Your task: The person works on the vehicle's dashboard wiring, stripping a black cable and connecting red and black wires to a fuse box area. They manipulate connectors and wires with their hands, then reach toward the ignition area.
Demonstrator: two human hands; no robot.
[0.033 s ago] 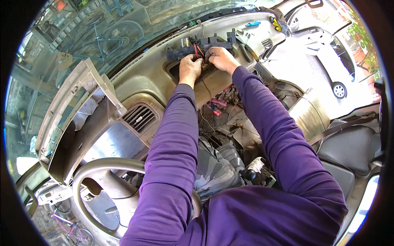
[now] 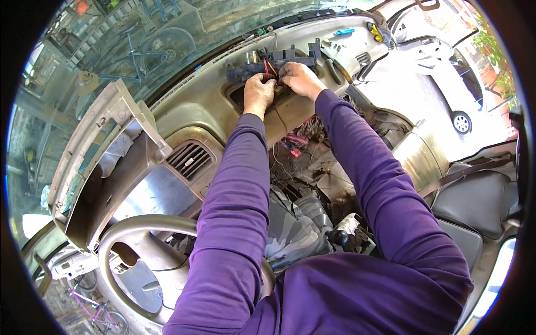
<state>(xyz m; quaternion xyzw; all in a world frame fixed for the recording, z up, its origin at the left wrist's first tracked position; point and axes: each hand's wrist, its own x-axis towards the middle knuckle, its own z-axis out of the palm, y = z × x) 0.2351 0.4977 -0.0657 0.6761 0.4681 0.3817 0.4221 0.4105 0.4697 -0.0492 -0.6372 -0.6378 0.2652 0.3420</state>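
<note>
wires (image 2: 271, 67) between left hand (image 2: 258, 94) and right hand (image 2: 302, 81); black housing (image 2: 252, 71) beyond

Left fingers (image 2: 261, 80) and right fingers (image 2: 288, 71) beside red-orange wires (image 2: 266, 67), black housing (image 2: 250, 71) on dashboard (image 2: 192, 110)

No text, label, brand, number or sign can be read. No lettering can be made out on the black unit (image 2: 245, 72), the blue tool (image 2: 344, 32), the steering wheel (image 2: 156, 223), the vent (image 2: 190, 160) or the purple sleeves (image 2: 231, 206). The pale wrap (image 2: 348, 224) on the dark cylinder (image 2: 338, 237) is too small to tell whether it bears print.
</note>
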